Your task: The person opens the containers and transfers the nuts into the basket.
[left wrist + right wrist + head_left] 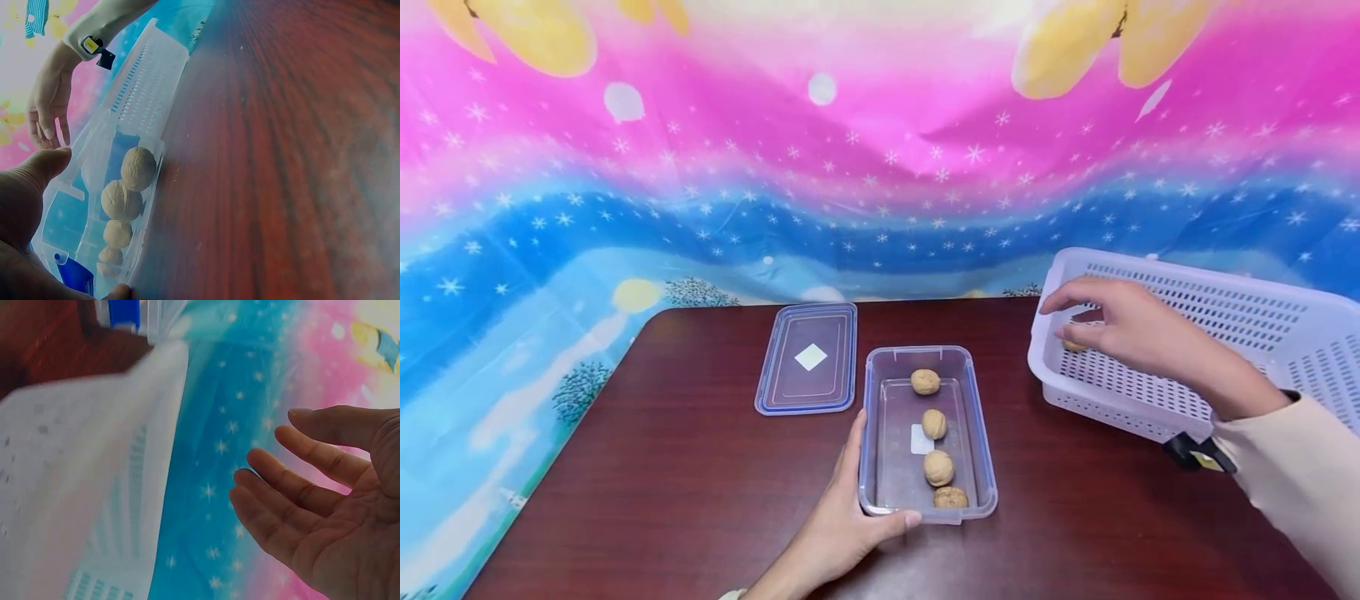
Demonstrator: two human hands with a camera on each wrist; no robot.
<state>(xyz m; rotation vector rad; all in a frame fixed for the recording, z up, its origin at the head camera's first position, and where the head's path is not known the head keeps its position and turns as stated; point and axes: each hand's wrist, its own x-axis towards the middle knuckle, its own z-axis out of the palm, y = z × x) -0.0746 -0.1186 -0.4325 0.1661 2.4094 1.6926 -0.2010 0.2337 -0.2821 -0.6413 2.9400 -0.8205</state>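
Nearest the head camera: left hand, thumb curled along the near short rim of a clear plastic box, fingers flat along its left wall, a light steadying grip. Clear box on a dark red-brown bench, long side running away from the viewer. Four walnuts inside, in a loose line from far end to near end, each apart from the next. Small white label on the box floor between the middle two.

Left of the box and slightly farther back, a clear lid with blue edging, flat on the bench, white square at its centre, just beside the box but not touching.

Right side: white slotted basket, near the bench's far right edge. Right hand reaching over the basket's left rim, fingers extended and loosely spread, palm down, holding nothing. One walnut in the basket, partly hidden under the fingers; contact cannot be told. Cream sleeve at the wrist.

Behind the bench, a pink, blue and yellow starry backdrop.
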